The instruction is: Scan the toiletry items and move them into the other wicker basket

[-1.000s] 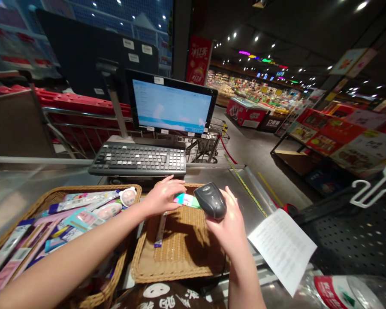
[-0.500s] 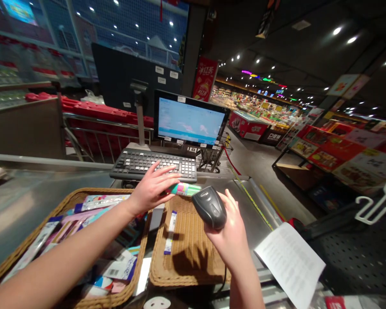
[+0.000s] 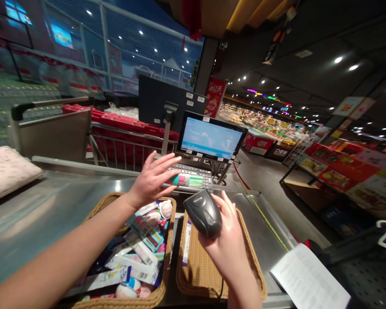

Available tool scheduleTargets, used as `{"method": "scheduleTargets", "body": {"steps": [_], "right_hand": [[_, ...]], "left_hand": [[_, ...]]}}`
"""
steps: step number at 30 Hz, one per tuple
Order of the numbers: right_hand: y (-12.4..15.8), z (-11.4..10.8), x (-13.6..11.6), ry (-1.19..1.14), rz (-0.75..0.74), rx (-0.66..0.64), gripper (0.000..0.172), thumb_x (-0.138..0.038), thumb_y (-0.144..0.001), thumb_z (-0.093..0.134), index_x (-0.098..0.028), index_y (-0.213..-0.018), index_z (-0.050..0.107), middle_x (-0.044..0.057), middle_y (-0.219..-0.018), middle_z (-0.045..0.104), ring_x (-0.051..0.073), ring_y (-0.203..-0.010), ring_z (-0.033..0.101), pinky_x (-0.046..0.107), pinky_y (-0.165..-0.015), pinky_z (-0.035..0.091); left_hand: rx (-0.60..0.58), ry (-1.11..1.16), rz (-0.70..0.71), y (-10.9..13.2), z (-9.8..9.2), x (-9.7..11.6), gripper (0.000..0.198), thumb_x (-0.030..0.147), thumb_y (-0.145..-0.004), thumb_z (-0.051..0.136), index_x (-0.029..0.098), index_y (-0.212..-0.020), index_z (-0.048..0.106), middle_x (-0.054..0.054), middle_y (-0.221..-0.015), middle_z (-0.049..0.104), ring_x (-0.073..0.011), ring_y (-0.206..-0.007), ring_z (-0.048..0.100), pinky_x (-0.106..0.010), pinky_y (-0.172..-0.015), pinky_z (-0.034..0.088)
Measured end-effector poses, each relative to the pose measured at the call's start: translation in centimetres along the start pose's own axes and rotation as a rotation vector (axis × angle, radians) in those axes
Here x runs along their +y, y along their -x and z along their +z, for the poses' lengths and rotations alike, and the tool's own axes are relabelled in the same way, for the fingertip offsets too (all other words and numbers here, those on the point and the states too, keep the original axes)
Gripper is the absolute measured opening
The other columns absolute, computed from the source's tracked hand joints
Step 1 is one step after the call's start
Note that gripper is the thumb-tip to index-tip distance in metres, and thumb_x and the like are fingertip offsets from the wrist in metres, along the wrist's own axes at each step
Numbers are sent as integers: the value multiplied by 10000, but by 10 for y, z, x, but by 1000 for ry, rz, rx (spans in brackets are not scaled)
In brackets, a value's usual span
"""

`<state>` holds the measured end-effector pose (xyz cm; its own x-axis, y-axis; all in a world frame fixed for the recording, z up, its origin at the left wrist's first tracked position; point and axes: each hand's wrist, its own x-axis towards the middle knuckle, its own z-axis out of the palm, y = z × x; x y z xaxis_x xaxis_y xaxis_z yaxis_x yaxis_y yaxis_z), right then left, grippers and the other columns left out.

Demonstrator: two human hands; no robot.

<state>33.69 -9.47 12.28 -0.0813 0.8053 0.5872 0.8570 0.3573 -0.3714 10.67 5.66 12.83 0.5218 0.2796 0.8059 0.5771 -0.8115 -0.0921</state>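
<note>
My left hand [image 3: 154, 180] grips a small colourful packet [image 3: 190, 181] with a teal and pink end and pale green stripes. It is held level in front of the keyboard [image 3: 201, 172]. In my right hand [image 3: 227, 238] is a black barcode scanner [image 3: 203, 213], its head just below the packet and apart from it. Under the scanner stands a wicker basket [image 3: 206, 268] with one slim white and purple packet [image 3: 187, 243] along its left side. A second wicker basket [image 3: 170, 249], under my left forearm, is heaped with small wrapped sweets [image 3: 144, 249].
A lit monitor [image 3: 210, 138] stands behind the keyboard, beside a dark screen [image 3: 154, 101] seen from behind. Printed paper [image 3: 309, 274] lies at the right of the metal counter [image 3: 61, 201]. A pale cushion-like item [image 3: 9, 174] rests at the left. Carts stand behind the counter.
The view has swung left, so the monitor, keyboard and baskets appear further right and lower. The scanner has shifted slightly left, under the packet. Both hands keep their hold.
</note>
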Motion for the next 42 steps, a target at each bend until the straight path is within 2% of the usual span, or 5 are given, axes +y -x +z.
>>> {"method": "scheduleTargets", "body": {"steps": [10, 16, 29, 37, 42], "right_hand": [[-6, 29, -31, -21, 35, -49, 536, -115, -705, 574, -221, -1230, 587, 122, -1357, 549, 397, -1443, 285, 713, -1124, 226], [-5, 34, -39, -30, 15, -57, 499, -124, -704, 598, -217, -1194, 614, 120, -1289, 594, 386, -1413, 351, 672, -1125, 265], [-2, 37, -37, -29, -14, -34, 547, -105, -700, 603, -223, -1234, 594, 120, -1295, 591, 386, -1403, 365, 656, -1121, 304], [0, 47, -34, -51, -54, -88, 451, -136, -706, 623, -213, -1151, 634, 134, -1301, 583, 403, -1397, 372, 682, -1112, 301], [1, 53, -34, -65, -69, -110, 526, -126, -685, 626, -242, -1198, 618, 118, -1292, 596, 381, -1353, 441, 673, -1116, 302]], "left_hand": [[-42, 42, -83, 27, -6, -25, 285, 300, -846, 614, 241, -1118, 674, -85, -1445, 533, -280, -1357, 466, -533, -1214, 132], [-31, 38, -94, 34, -8, -33, 265, 309, -865, 594, 216, -1105, 661, -113, -1417, 557, -279, -1345, 481, -543, -1205, 140], [-50, 46, -139, 44, -12, -35, 256, 325, -863, 603, 211, -1084, 663, -130, -1408, 562, -284, -1320, 508, -553, -1204, 128], [-94, 14, -188, 68, -19, -38, 255, 329, -850, 615, 215, -1074, 658, -123, -1409, 562, -282, -1323, 503, -563, -1198, 138], [-127, -8, -253, 93, -28, -43, 252, 344, -848, 616, 205, -1054, 654, -142, -1419, 548, -295, -1316, 508, -582, -1184, 152]]}}
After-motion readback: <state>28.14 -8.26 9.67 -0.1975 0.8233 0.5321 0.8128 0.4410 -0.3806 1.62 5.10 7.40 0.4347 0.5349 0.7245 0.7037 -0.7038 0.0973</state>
